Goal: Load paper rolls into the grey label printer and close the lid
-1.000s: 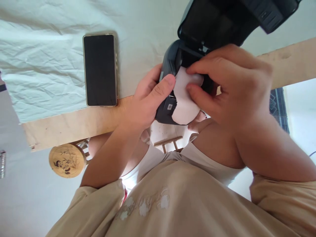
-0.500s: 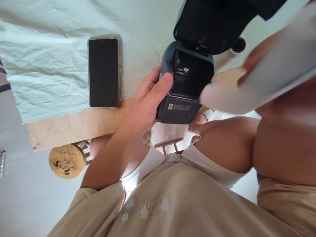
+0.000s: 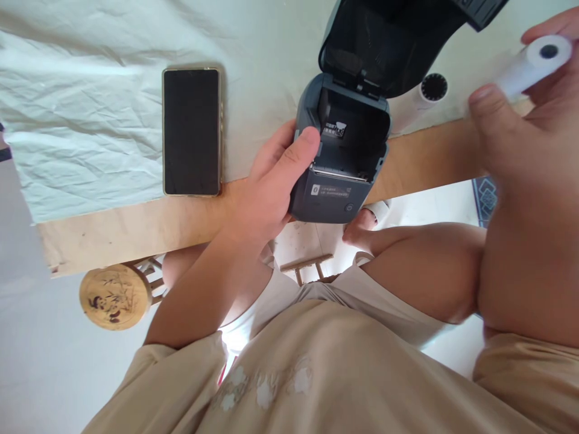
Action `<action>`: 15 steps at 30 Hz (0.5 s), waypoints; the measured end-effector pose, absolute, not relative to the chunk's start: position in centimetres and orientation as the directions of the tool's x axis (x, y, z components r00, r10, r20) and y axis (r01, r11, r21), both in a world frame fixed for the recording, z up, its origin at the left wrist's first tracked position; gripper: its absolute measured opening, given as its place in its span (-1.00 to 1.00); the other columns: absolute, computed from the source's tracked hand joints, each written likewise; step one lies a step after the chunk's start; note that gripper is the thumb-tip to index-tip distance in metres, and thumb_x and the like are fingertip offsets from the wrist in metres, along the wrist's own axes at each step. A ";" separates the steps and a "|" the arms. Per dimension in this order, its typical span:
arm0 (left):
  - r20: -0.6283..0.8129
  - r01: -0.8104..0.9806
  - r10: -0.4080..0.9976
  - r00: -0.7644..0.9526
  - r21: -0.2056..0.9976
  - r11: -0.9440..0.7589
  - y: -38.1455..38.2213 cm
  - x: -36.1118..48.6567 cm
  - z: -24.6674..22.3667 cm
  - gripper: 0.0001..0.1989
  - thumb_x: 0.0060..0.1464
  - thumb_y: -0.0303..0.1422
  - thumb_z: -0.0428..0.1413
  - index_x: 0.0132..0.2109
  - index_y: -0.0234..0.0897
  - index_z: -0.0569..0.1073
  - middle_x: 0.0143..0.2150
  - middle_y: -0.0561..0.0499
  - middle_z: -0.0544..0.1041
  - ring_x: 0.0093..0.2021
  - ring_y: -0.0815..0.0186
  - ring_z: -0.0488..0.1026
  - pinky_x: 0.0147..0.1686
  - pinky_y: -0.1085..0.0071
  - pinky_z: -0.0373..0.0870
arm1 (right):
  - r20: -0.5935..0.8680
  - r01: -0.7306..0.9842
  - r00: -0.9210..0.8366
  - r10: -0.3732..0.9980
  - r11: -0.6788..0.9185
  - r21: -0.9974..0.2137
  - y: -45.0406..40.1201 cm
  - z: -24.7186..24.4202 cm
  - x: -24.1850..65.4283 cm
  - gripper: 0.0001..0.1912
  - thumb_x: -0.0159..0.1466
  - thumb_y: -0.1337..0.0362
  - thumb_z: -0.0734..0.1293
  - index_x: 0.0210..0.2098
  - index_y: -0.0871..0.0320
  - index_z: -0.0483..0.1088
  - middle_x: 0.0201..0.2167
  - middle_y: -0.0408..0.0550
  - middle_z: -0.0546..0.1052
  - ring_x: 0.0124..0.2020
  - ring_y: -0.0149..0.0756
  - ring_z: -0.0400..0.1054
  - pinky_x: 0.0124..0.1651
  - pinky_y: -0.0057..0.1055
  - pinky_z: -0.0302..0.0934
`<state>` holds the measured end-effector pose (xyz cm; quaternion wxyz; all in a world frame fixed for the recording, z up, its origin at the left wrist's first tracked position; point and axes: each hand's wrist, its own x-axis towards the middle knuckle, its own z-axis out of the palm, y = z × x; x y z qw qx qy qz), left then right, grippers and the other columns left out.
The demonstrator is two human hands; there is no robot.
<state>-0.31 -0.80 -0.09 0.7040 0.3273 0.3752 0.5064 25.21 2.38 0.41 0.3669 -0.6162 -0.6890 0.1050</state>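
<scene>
A dark grey portable printer [image 3: 332, 196] is held by my left hand [image 3: 275, 181], thumb on its near left edge. Its black lid [image 3: 375, 48] stands raised, so the hollow compartment inside shows, with a small white label in it. At the right, my right hand [image 3: 525, 114] is closed around a white paper roll [image 3: 527, 69] with a dark core, away from the printer. Between the two, a second white roll [image 3: 411, 105] with a black, toothed-looking end lies on the cloth beside the printer.
A phone [image 3: 190, 131] in a clear case lies face up on the pale green cloth [image 3: 113, 90], left of the printer. The wooden table edge [image 3: 136, 226] runs across the front. Below it are a round stool [image 3: 115, 295] and my legs.
My right hand has moved with the roll away from the printer, to the right and up, uncovering the printer's right side. My left hand keeps its hold on the printer.
</scene>
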 end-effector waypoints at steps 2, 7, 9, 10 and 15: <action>-0.205 -0.455 0.957 0.205 0.846 0.278 -0.8 -0.2 -0.1 -0.61 0.09 -0.05 -0.12 -0.20 -0.23 0.41 -0.42 0.04 0.43 -0.48 0.39 0.45 -0.64 0.53 0.32 | 0.324 0.860 -0.020 0.946 0.181 -0.476 2.2 0.8 25.3 -0.47 0.06 0.28 0.33 0.03 0.14 0.22 -0.10 -0.08 0.33 -0.23 -0.52 0.23 -0.18 -0.43 0.09; -0.239 -0.422 0.945 0.225 0.850 0.315 -0.6 -0.4 0.1 -0.64 0.05 -0.04 -0.05 -0.22 -0.20 0.42 -0.40 0.06 0.47 -0.50 0.43 0.43 -0.64 0.56 0.28 | 0.473 0.838 -0.067 0.879 0.307 -0.452 1.5 1.3 24.4 -0.43 0.03 0.31 0.31 0.05 0.14 0.17 0.07 -0.03 0.22 0.00 -0.34 0.26 -0.07 -0.37 0.15; -0.231 -0.427 0.945 0.230 0.849 0.311 -0.6 -0.3 0.4 -0.66 0.05 -0.07 -0.04 -0.23 -0.21 0.43 -0.39 0.06 0.47 -0.48 0.42 0.43 -0.62 0.55 0.29 | 0.573 0.813 -0.062 0.817 0.374 -0.446 0.9 1.5 23.2 -0.53 0.03 0.33 0.27 -0.03 0.20 0.24 0.00 0.01 0.29 -0.05 -0.32 0.28 -0.18 -0.39 0.14; -0.239 -0.422 0.944 0.227 0.850 0.316 -0.6 -0.3 0.5 -0.68 0.05 -0.08 -0.03 -0.24 -0.21 0.43 -0.40 0.06 0.47 -0.46 0.42 0.44 -0.61 0.54 0.31 | 0.574 0.801 -0.076 0.816 0.393 -0.451 0.7 1.6 22.6 -0.54 0.04 0.33 0.25 -0.03 0.20 0.24 -0.04 0.02 0.31 -0.10 -0.34 0.30 -0.23 -0.41 0.14; -0.279 -0.391 0.946 0.167 0.862 0.323 -0.9 0.1 1.0 -0.69 0.05 -0.10 -0.02 -0.24 -0.22 0.43 -0.37 0.04 0.49 -0.42 0.38 0.45 -0.57 0.49 0.33 | 0.301 0.870 -0.225 0.926 0.331 -0.367 1.0 1.4 19.9 -0.42 0.09 0.24 0.24 0.11 0.16 0.09 0.04 0.08 0.15 0.07 -0.27 0.13 -0.10 -0.34 0.25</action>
